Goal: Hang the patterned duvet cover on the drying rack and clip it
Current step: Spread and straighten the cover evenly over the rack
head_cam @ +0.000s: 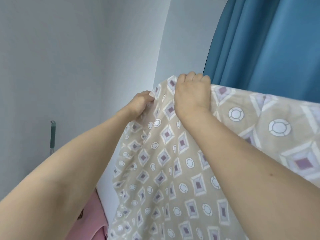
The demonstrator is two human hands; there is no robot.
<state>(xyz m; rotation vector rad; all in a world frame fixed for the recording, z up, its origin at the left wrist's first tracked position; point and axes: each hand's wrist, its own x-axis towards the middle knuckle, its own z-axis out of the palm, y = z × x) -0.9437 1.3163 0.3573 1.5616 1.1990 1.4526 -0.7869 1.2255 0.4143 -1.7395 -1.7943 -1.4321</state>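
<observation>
The patterned duvet cover (pixel 166 170), beige with purple diamonds and white circles, hangs in front of me and fills the lower right of the view. Its top edge runs level from the centre out to the right. My left hand (pixel 141 103) grips the cover's left edge, fingers curled into the cloth. My right hand (pixel 191 91) is fisted over the top edge at the corner, just right of the left hand. The drying rack is hidden behind the cloth, and no clip shows.
A blue curtain (pixel 263 42) hangs behind the cover at the upper right. A pale wall (pixel 78 58) fills the left. A green-handled pole (pixel 52 135) leans against that wall. Pink cloth (pixel 93 220) shows at the bottom left.
</observation>
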